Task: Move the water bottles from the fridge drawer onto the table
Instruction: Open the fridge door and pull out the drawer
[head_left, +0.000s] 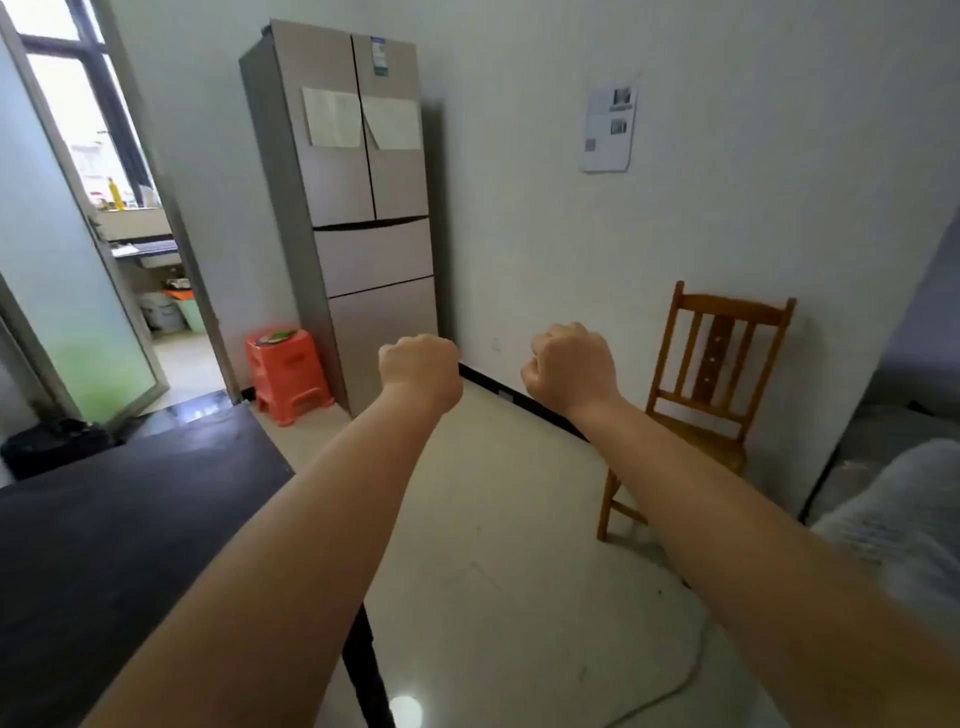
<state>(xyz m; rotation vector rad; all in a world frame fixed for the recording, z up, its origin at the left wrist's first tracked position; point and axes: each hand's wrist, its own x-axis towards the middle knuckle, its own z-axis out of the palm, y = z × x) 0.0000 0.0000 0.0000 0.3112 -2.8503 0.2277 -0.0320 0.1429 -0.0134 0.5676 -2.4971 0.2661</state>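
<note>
- Hands: I see both held out ahead at about the same height, arms bare. The left hand (420, 364) is balled into a fist with nothing in it; the right hand (569, 364) is likewise a closed fist, holding nothing.
- Fridge (358, 208): stands against the far wall, two upper doors and two drawers below, all closed. The fridge drawer (374, 255) is flush with the front; I see no water bottles, and I cannot tell what is inside.
- Tabletop (119, 519): dark, at lower left, under my left forearm.
- Stool (288, 374): orange plastic, on the floor just beside the fridge's left side.
- Chair (711, 384): wooden, against the right wall, well apart from the fridge.
- Notice (608, 130): paper sheet on the wall above the chair.
- Doorway (130, 218): open at left, a counter visible beyond it.
</note>
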